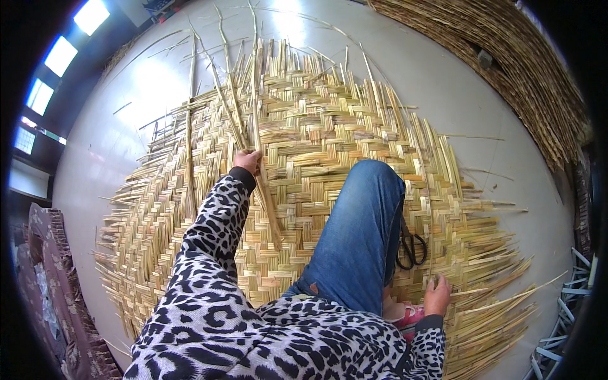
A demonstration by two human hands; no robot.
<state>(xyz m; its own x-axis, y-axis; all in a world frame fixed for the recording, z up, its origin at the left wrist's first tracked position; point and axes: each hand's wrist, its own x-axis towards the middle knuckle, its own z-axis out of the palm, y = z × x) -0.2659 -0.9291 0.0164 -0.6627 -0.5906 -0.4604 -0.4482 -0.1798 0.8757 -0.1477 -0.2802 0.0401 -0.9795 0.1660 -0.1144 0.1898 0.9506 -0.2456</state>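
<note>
Floor (pixel 82 171), grey and shiny, shows in a wide band past the left, far and right edges of a woven mat (pixel 310 145), with brown stalks (pixel 506 57) piled far right. The mat's rim is ragged, loose ends sticking out all round; at its middle the left hand (pixel 247 161) has room on both sides, while the right hand (pixel 437 294) sits near a red shoe (pixel 413 313), with scissors (pixel 413 250) just beyond. The mat spreads flat in front of the person, straw-yellow with greenish and brownish strands crossing in stepped blocks. The left hand is closed round long pale strips (pixel 269 209), which slant from far left to near right across it. The right hand's fingers curl down at the mat's near right part; whether they grip a strand I cannot tell.
</note>
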